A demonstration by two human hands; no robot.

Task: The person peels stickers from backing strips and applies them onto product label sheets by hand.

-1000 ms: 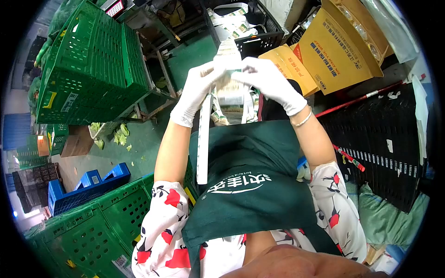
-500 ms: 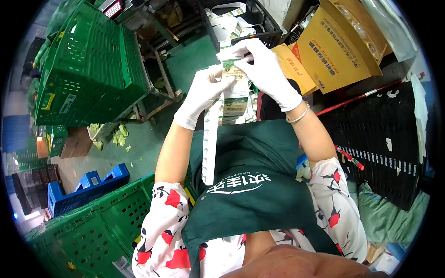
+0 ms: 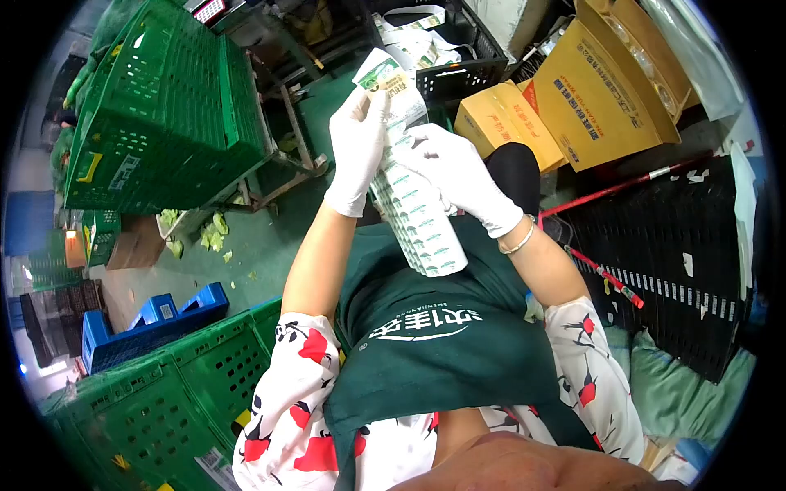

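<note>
A bundle of white and green printed label strips (image 3: 420, 225) hangs slantwise in front of my dark green apron (image 3: 442, 360), its lower end near the apron's lettering. My white-gloved left hand (image 3: 358, 151) is closed on the bundle's upper left side, below a label (image 3: 385, 75) that sticks up with green print and a round mark. Lower down on the right, my gloved right hand (image 3: 458, 172) has its fingers closed on the strips' edge. The fingertips of both hands are partly hidden by paper.
Behind the strips stands a black crate (image 3: 467, 75) with more label strips in it. Yellow cardboard boxes (image 3: 602, 98) and black crates (image 3: 655, 262) are on the right. Green crates (image 3: 155, 123) and a blue pallet (image 3: 155, 327) are on the left. Leaf scraps (image 3: 214, 233) lie on the floor.
The strips have swung from hanging upright to a slant, showing a broad layered face. My left hand has risen and turned upright; my right hand has moved down the strips.
</note>
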